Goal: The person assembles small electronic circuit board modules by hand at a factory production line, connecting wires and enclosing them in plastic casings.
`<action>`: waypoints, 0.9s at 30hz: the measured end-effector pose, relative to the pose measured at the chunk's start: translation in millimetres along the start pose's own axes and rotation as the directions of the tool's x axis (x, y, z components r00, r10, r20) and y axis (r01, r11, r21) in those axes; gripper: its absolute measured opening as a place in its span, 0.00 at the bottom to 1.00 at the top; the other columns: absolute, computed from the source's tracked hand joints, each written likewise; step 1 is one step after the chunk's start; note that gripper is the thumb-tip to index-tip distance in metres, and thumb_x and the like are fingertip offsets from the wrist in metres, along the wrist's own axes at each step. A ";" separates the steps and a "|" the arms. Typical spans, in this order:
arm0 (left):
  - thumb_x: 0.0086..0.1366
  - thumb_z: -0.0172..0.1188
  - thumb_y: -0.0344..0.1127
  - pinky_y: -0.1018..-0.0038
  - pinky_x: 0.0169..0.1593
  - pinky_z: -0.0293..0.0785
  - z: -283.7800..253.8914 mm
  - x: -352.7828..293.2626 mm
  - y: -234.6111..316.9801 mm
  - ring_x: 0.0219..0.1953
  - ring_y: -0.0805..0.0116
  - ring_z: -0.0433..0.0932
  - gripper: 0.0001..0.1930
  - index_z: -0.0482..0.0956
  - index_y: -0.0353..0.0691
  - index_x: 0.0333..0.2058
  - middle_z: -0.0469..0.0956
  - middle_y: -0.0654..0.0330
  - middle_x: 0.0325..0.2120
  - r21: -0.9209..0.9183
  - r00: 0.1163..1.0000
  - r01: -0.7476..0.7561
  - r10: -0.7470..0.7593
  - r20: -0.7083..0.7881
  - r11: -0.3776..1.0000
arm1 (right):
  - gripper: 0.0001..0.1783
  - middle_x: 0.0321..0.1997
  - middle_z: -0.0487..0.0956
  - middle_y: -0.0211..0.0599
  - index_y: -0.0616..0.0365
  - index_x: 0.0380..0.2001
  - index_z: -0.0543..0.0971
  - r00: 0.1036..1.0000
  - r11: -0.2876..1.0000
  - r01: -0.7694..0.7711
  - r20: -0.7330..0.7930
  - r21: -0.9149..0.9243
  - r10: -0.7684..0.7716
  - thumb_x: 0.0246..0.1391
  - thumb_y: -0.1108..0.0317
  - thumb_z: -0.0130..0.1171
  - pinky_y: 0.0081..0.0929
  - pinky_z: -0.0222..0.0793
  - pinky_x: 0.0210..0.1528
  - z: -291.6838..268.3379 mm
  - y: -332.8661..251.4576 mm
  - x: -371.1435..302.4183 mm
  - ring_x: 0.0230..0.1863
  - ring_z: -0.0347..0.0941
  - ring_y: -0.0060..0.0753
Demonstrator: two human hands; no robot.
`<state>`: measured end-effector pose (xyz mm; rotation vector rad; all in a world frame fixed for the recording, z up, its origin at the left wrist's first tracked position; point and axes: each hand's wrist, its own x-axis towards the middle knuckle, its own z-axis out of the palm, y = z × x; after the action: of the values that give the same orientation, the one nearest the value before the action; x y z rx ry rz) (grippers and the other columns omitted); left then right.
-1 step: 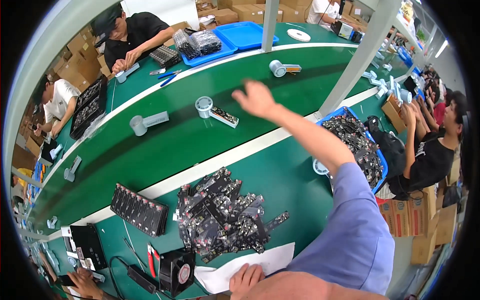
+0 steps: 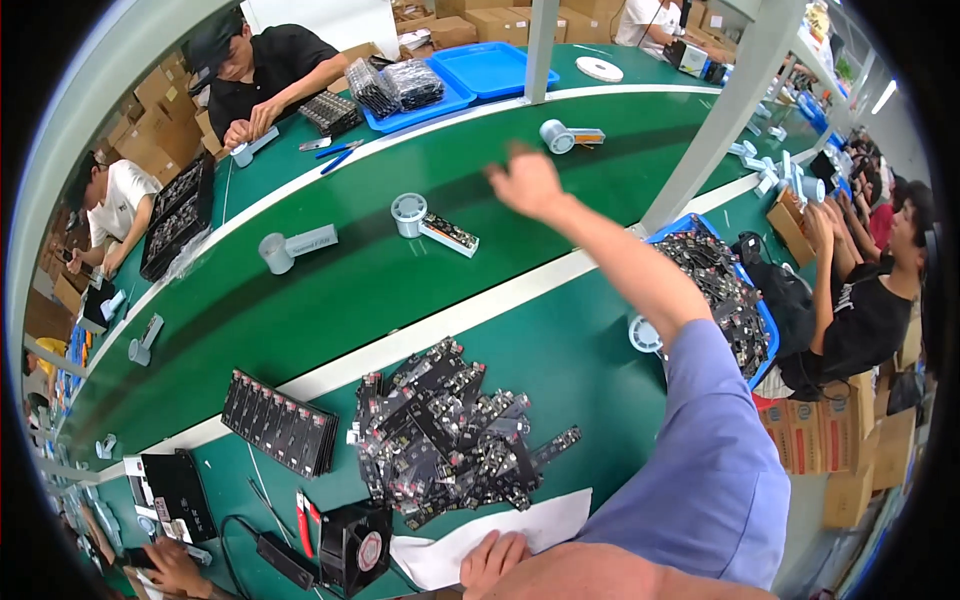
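Note:
My right hand reaches out over the green conveyor belt, a bit blurred, fingers apart and holding nothing. Near it on the far side lies a pale blue handheld fan. To its left is another handheld fan with a circuit board showing in its handle. My left hand rests at the lower edge, its fingers lying on a white sheet of paper. Beyond the paper spreads a heap of black circuit boards. My right sleeve is blue.
A stack of board panels, red-handled pliers and a black square fan stand left of the heap. A blue bin full of boards sits right, beside a metal post. Co-workers sit around the belt.
My right hand has shifted right over the belt, toward the far fan. My left hand stays on the paper.

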<state>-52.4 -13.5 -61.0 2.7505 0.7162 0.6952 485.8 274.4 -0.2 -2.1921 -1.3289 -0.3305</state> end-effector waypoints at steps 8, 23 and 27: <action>0.57 0.73 0.41 0.70 0.47 0.71 -2.1 -2.1 5.9 0.49 0.67 0.82 0.17 0.86 0.55 0.46 0.83 0.72 0.43 0.074 0.999 0.033 -0.032 -0.022 0.997 | 0.40 0.53 0.80 0.59 0.64 0.55 0.69 0.886 0.875 -0.456 0.012 -0.161 0.464 0.56 0.41 0.67 0.53 0.78 0.56 18.0 154.5 46.5 0.54 0.80 0.62; 0.56 0.73 0.35 0.66 0.46 0.73 -0.5 18.1 3.7 0.45 0.60 0.83 0.16 0.85 0.48 0.44 0.83 0.66 0.41 -0.053 0.981 -0.023 0.012 -0.193 0.998 | 0.38 0.35 0.84 0.65 0.73 0.42 0.81 0.980 0.986 -0.002 0.198 0.167 -0.032 0.54 0.39 0.62 0.52 0.78 0.51 -198.1 -59.1 -55.4 0.43 0.83 0.66; 0.57 0.75 0.37 0.57 0.56 0.72 -24.1 47.0 22.7 0.54 0.48 0.80 0.29 0.77 0.39 0.56 0.79 0.51 0.52 -0.148 0.942 -0.062 0.009 -0.335 0.987 | 0.34 0.24 0.81 0.62 0.72 0.28 0.81 0.865 0.943 0.154 0.421 0.295 -0.273 0.53 0.42 0.65 0.49 0.79 0.40 -268.2 -130.4 -151.6 0.32 0.83 0.62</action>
<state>-18.9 -7.1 -14.6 2.5348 0.6435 1.1918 318.0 56.6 190.4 -1.9724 -1.7663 0.2889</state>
